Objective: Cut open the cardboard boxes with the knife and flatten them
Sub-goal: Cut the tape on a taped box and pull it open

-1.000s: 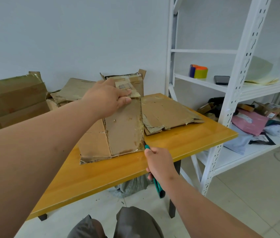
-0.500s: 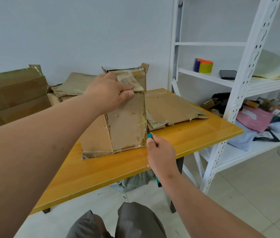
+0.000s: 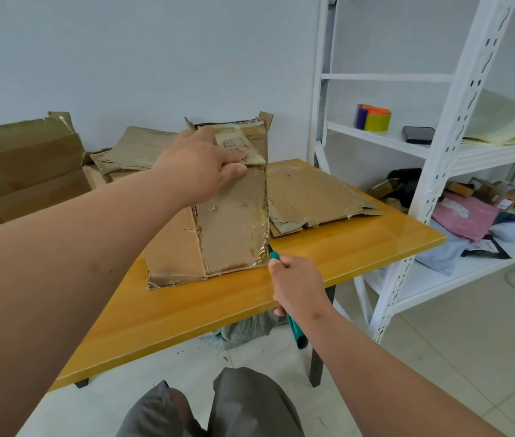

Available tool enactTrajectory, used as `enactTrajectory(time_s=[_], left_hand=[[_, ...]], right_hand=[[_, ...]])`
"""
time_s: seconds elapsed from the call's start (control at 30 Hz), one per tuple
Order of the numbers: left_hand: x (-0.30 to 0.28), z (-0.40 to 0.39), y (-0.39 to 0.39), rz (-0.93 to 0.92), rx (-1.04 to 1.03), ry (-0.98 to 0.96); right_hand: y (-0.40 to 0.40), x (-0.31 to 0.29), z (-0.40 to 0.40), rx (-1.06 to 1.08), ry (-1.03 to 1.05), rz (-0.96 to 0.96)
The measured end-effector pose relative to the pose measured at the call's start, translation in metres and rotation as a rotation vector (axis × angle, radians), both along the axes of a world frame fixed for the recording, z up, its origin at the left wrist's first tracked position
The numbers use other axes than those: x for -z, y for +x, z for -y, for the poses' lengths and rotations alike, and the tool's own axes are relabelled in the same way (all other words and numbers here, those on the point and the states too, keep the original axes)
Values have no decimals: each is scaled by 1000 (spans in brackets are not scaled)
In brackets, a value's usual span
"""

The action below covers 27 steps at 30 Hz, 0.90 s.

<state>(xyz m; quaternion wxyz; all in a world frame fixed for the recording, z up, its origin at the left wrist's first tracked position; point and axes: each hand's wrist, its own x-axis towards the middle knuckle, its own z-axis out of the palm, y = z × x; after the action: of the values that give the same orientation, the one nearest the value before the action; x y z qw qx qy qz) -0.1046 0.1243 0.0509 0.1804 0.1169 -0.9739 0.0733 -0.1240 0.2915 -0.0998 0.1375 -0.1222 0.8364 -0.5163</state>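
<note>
— What is seen on the table?
— A cardboard box is stood upright near its middle, its top edge gripped by the left hand.
— And the knife?
— It is clasped in the right hand — tip set at the box's lower right corner.

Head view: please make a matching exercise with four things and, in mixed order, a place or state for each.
Things:
1. knife
2. upright cardboard box
3. flattened cardboard
4. tape rolls

Places or states:
A. lying flat on the table
B. on the white shelf
C. held in the right hand
D. steadied at its top by the left hand

Pairs: 1-C, 2-D, 3-A, 4-B
</note>
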Motion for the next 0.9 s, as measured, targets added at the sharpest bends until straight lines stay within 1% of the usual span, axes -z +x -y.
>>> enactTrajectory(time_s=[0.17, 0.33, 0.47, 0.67, 0.77, 0.83, 0.9], left_hand=[[0, -2, 0, -3, 18, 9], [-1, -2, 1, 2, 27, 12], [-2, 0, 1, 11, 32, 23], [-2, 0, 3, 12, 32, 24], [-2, 1, 3, 18, 31, 29], [-2, 3, 4, 28, 35, 26], [-5, 8, 7, 34, 34, 36]], right_hand=[[-4, -14, -11, -83, 84, 82], [-8, -17, -11, -93, 155, 90], [-6, -10, -6, -37, 257, 198], [-10, -13, -7, -78, 270, 180], [-10, -13, -6, -54, 281, 215], [-11, -16, -8, -52, 322, 234], [-13, -18, -12, -97, 376, 178]])
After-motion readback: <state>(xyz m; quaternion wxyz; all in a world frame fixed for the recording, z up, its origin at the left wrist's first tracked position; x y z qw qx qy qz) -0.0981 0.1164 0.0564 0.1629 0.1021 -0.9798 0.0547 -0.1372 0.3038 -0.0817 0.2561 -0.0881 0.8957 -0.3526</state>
